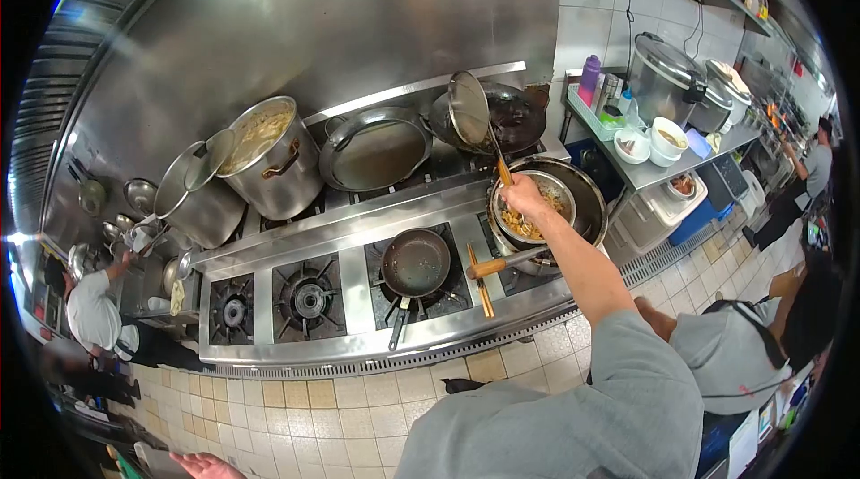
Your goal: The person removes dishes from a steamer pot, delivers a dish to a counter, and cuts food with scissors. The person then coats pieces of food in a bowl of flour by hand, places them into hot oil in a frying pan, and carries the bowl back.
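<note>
My right hand (524,194) is closed around the wooden handle of a mesh strainer (468,109), whose round head tilts up over the back burners. Directly below that hand, a metal bowl of browned food pieces (530,226) sits in a large dark wok (591,210). A wooden handle (488,267) sticks out leftward from the wok area. Beside it, chopsticks (481,282) lie across the stove edge. My left hand (206,465) shows at the bottom left edge with its fingers spread, away from the stove and holding nothing.
A small frying pan (417,262) rests on a front burner. Behind stand two tall pots (273,161), a wide pan (376,152) and another wok (520,120). Right, a side table holds bowls (665,140) and a cooker (665,76). Co-workers stand left (98,309) and right (735,345).
</note>
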### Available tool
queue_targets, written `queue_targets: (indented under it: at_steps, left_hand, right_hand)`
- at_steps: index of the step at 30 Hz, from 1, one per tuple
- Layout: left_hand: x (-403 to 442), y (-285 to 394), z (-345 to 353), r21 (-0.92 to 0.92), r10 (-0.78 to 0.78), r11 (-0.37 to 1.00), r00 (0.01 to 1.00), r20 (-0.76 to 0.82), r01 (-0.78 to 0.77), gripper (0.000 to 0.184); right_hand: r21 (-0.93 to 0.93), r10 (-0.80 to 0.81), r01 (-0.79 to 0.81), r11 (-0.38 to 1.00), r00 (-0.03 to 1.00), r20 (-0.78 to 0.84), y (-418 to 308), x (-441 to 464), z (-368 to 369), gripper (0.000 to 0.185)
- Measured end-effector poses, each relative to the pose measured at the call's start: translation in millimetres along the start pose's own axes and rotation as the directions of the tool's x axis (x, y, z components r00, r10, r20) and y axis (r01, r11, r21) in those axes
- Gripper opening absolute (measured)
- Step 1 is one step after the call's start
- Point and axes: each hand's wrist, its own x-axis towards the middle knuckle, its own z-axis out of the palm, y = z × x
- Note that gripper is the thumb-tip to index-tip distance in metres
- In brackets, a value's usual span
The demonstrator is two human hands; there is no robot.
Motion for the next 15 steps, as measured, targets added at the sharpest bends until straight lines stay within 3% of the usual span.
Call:
queue_targets:
  at_steps: [6,8,10,15]
  left_hand:
    - [-7.8,-6.7,7.6,-0.043,-0.052,0.997,0.994,0.091,0.056,0.082]
    - [-12.6,-8.1,9.0,-0.041,-0.043,0.998,0.997,0.071,0.045,0.082]
    - [-16.0,-9.1,7.0,-0.053,-0.052,0.997,0.996,0.072,0.055,0.081]
    - [-15.4,-12.2,4.8,-0.071,-0.060,0.996,0.997,0.050,0.063,0.080]
  right_hand:
    - [0.045,-0.036,0.044,0.998,0.985,-0.169,21.7,17.9,-27.6,0.008]
    - [0.051,-0.035,0.044,0.998,0.987,-0.154,40.5,33.4,-42.4,0.009]
    - [-0.124,-0.092,0.061,0.990,0.962,-0.259,52.0,39.1,-55.1,0.012]
    - [-0.016,-0.002,0.000,1.000,0.987,-0.158,42.5,28.0,-73.8,0.007]
